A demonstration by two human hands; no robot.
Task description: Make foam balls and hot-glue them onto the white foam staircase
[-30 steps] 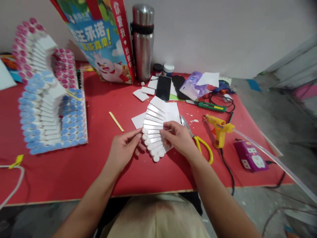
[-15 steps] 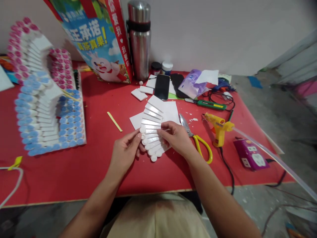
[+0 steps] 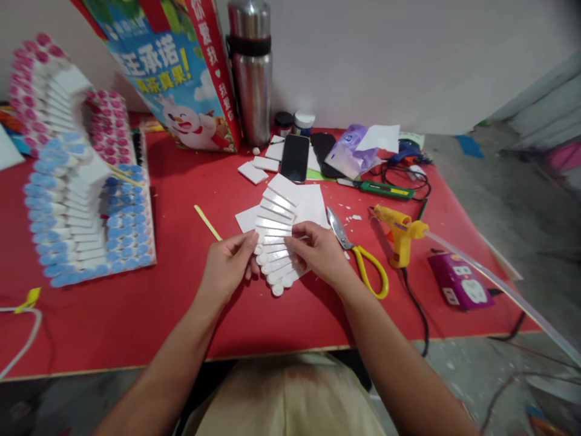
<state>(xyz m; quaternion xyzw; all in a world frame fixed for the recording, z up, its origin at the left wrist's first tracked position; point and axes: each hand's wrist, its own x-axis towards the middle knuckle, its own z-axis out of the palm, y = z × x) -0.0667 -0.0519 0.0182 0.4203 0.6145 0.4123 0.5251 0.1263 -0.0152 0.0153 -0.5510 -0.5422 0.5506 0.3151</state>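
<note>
Between my hands is a curved white model staircase, its flat steps fanned out and small white round discs along its left and lower edge. My left hand pinches a white disc at the left edge, thumb on top. My right hand grips the staircase's right side with thumb and fingers. White flat sheets lie under and behind the staircase. Scissors with yellow handles lie just right of my right hand. A thin pale yellow strip lies beyond my left hand.
At left stands a larger stair model with blue and pink rolls. Behind are a printed bag, a steel flask and a phone. On the right are a green-handled tool, a yellow glue gun and a purple box.
My left hand has shifted slightly up along the staircase's left edge, covering the topmost disc. The right hand keeps its grip. The whole view has shifted slightly.
</note>
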